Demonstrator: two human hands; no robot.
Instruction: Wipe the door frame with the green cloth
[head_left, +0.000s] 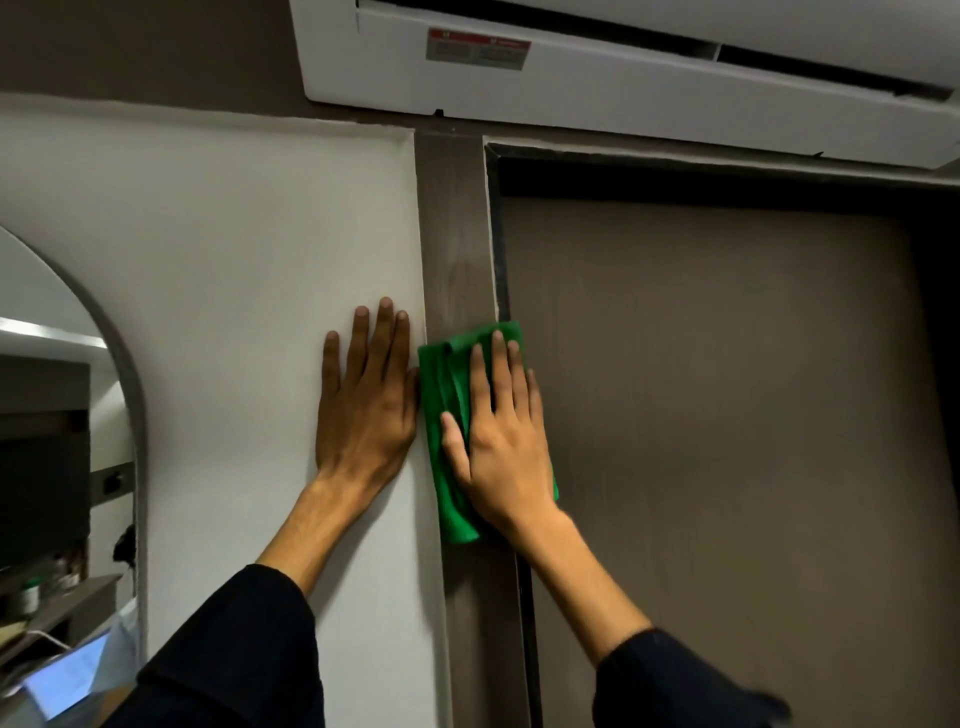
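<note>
One green cloth (448, 415) upright along door frame (456, 234), under right hand (506, 447).

One head-worn camera looks forward and slightly upward, close to the wall (234, 234); door frame (457, 234) centred, air conditioner (623, 78) at 12 o'clock.

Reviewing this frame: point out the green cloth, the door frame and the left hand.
green cloth (445, 374): head view, on its bare upper left part beside the fingers.
door frame (457, 228): head view, on the upright wood strip above the cloth.
left hand (366, 410): head view, on the back of the hand, flat against the white wall.
</note>
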